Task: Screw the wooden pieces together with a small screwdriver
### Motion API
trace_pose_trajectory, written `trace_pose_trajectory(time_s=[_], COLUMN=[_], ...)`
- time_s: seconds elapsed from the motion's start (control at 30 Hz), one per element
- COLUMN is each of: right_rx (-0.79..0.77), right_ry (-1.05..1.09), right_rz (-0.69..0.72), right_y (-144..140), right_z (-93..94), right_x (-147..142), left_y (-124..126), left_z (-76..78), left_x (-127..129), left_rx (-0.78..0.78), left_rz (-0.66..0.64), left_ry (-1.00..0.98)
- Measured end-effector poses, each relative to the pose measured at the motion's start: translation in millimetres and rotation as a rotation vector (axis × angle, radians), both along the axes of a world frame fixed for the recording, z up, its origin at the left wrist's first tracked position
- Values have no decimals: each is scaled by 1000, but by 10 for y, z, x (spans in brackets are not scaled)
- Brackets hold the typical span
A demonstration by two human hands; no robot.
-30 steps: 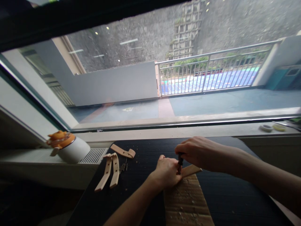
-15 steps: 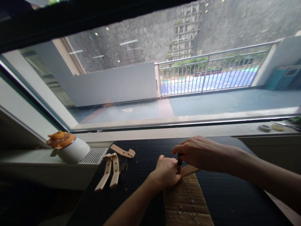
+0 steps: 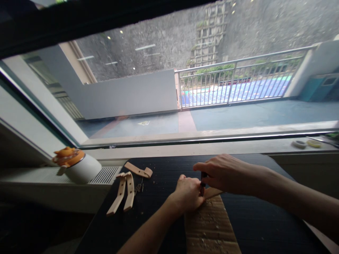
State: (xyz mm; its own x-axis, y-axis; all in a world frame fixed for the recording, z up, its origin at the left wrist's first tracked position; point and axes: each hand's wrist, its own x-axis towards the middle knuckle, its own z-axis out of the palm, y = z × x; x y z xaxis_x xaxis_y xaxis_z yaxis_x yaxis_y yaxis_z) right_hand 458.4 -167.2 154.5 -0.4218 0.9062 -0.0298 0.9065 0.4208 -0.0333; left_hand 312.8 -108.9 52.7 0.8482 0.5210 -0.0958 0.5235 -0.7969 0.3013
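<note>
Here the left hand point(image 3: 188, 193) presses closed on a wooden piece point(image 3: 213, 192) lying on the cardboard sheet point(image 3: 210, 225) on the black desk point(image 3: 265, 218) — the right hand point(image 3: 222, 173) grips a dark tool point(image 3: 202, 183) upright against it. Other wooden strips point(image 3: 124, 192) lie well apart to the left.

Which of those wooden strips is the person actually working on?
The wooden strip on the cardboard, pinned by the left hand; the other strips lie untouched at the left.
</note>
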Motion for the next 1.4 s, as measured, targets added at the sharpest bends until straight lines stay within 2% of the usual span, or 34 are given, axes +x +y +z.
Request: trace_pose_trajectory(time_s=[0.13, 0.27, 0.6, 0.83, 1.03, 1.23, 1.4], right_rx=[-86, -107, -33, -66, -97, -85, -54], right_ry=[45, 35, -78, 60, 16, -45, 15], right_rz=[24, 15, 13, 25, 23, 17, -12], right_y=[-26, -17, 1, -35, -21, -27, -37], right_z=[69, 61, -9, 65, 75, 55, 54], right_x=[-17, -20, -24, -30, -38, -69, -36], left_y=[-8, -9, 10, 8, 11, 14, 13], left_z=[20, 9, -9, -14, 25, 3, 4], left_x=[4, -5, -9, 0, 3, 9, 5], left_rx=[-3, -8, 40, 63, 30, 71, 78], left_rz=[12, 22, -36, -25, -19, -34, -32], left_ry=[-3, -1, 45, 47, 47, 65, 65])
